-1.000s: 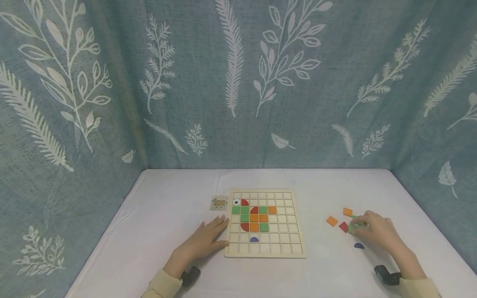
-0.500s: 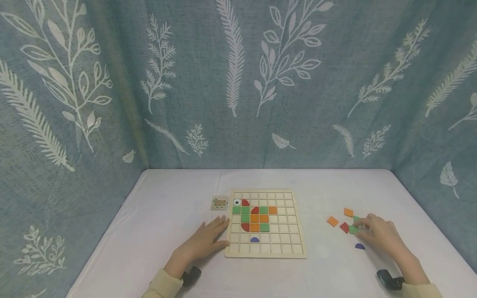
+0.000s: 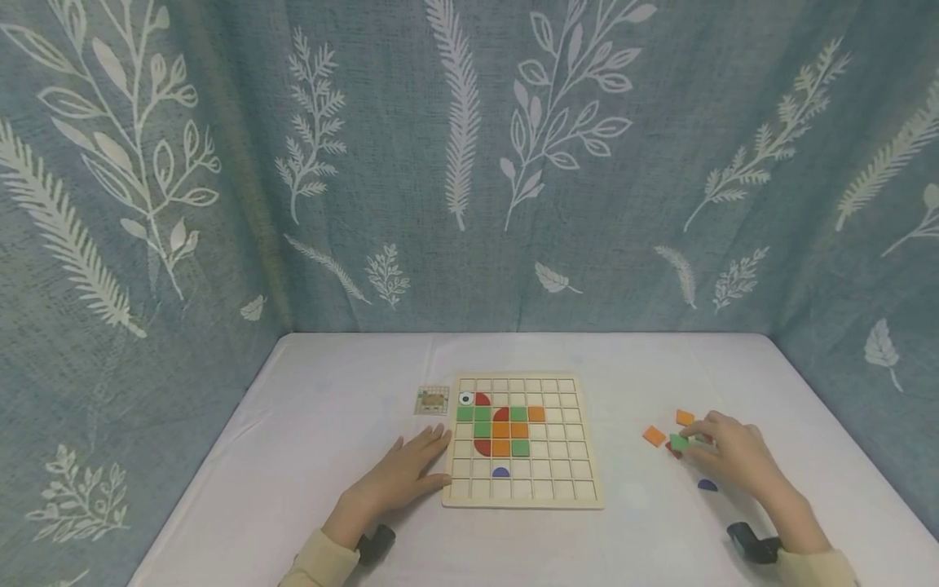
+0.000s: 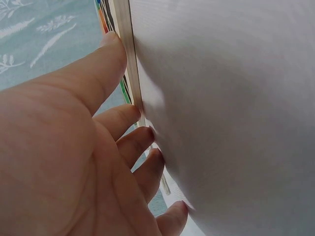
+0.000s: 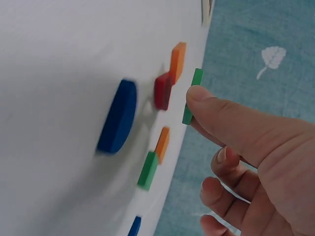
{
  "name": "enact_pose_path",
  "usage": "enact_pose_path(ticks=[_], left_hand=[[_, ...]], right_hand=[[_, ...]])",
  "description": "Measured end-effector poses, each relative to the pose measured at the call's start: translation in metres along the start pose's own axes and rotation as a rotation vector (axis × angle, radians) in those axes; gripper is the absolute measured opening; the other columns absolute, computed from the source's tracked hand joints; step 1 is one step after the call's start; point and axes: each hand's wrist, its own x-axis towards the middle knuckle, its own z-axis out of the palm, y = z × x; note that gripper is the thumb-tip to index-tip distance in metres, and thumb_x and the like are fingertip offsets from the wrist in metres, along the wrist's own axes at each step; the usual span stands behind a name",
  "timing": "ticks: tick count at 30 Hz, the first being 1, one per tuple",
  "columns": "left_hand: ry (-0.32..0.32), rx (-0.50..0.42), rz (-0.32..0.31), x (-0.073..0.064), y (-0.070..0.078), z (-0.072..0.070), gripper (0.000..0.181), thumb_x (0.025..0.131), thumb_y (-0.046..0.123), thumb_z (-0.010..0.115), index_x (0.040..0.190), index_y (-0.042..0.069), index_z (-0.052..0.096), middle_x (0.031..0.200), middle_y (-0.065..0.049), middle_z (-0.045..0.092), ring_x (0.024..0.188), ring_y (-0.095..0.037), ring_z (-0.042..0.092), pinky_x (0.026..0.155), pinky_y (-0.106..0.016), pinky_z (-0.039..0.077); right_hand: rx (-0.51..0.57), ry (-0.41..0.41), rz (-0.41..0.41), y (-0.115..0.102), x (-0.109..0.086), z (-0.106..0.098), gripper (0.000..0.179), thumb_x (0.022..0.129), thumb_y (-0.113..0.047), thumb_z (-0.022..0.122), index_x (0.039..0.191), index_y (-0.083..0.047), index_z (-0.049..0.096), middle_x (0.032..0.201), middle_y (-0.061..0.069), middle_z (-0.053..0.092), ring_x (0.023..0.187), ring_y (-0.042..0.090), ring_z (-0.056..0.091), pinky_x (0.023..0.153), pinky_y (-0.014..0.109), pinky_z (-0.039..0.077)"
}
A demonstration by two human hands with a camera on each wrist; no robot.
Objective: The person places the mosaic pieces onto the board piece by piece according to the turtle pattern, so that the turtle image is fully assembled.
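My right hand [image 3: 741, 456] pinches a green square tile [image 5: 197, 77] between thumb and finger, held just above the table at right. Under and around it lie a red tile [image 5: 162, 91], orange tiles [image 3: 654, 436], another green tile [image 5: 147, 172] and a blue half-round tile [image 3: 707, 484]. My left hand [image 3: 396, 473] lies with fingers spread, thumb and fingertips touching the left edge of the wooden grid board [image 3: 523, 504]. Several red, green and orange tiles sit in its cells, along with a white eye tile [image 3: 465, 399] and a blue half-round tile [image 3: 500, 472].
A small picture card [image 3: 433, 400] lies beyond the left hand, beside the board's upper left corner. The white tabletop [image 3: 352, 367] is bounded at the back and sides by a blue-green leaf-patterned curtain [image 3: 411, 187]. A second blue tile [image 5: 135, 226] shows low in the right wrist view.
The right hand has picked up a green tile from the loose pile and shifted slightly left, so that the tile now hangs over the red one. The left hand and the board have stayed put.
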Motion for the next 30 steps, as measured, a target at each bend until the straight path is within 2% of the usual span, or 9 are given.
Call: enact_pose_path(ticks=[6,11,18,27,30], left_hand=[[0.002,0.005,0.003,0.002,-0.003,0.002,0.069,0.089,0.046,0.055,0.142,0.008,0.036,0.15,-0.013,0.031,0.139,-0.032,0.023,0.113,-0.057,0.012],[0.003,-0.001,-0.001,0.003,-0.005,0.004,0.069,0.088,0.047,0.054,0.143,0.009,0.036,0.15,-0.012,0.03,0.14,-0.031,0.023,0.113,-0.057,0.012],[0.009,-0.003,0.012,0.002,-0.004,0.002,0.069,0.088,0.046,0.055,0.142,0.007,0.037,0.149,-0.013,0.031,0.139,-0.032,0.024,0.113,-0.058,0.013],[0.012,-0.015,0.008,0.002,-0.002,0.0,0.068,0.087,0.043,0.057,0.142,0.007,0.037,0.149,-0.013,0.032,0.139,-0.032,0.024,0.112,-0.059,0.013],[0.01,-0.017,0.009,0.002,-0.002,0.001,0.069,0.087,0.044,0.057,0.142,0.007,0.037,0.149,-0.012,0.032,0.139,-0.032,0.024,0.112,-0.059,0.013]], right_hand=[[-0.019,0.036,-0.057,-0.011,0.008,0.003,0.02,0.074,-0.02,0.076,0.092,-0.012,0.071,0.074,-0.006,0.054,0.067,0.01,0.046,0.06,0.028,0.033],[-0.02,0.053,-0.098,-0.018,0.016,0.008,0.022,0.072,-0.018,0.078,0.092,-0.012,0.071,0.074,-0.007,0.055,0.066,0.009,0.048,0.06,0.03,0.034],[-0.023,0.064,-0.124,-0.032,0.028,0.015,0.018,0.075,-0.019,0.076,0.09,-0.012,0.072,0.073,-0.006,0.056,0.067,0.011,0.051,0.061,0.032,0.036],[-0.009,0.05,-0.128,-0.055,0.039,0.021,0.019,0.072,-0.017,0.078,0.09,-0.013,0.072,0.069,-0.008,0.049,0.063,0.008,0.041,0.062,0.03,0.032],[-0.004,0.052,-0.143,-0.059,0.043,0.024,0.02,0.072,-0.018,0.079,0.09,-0.012,0.072,0.07,-0.007,0.051,0.064,0.008,0.043,0.062,0.029,0.033]])
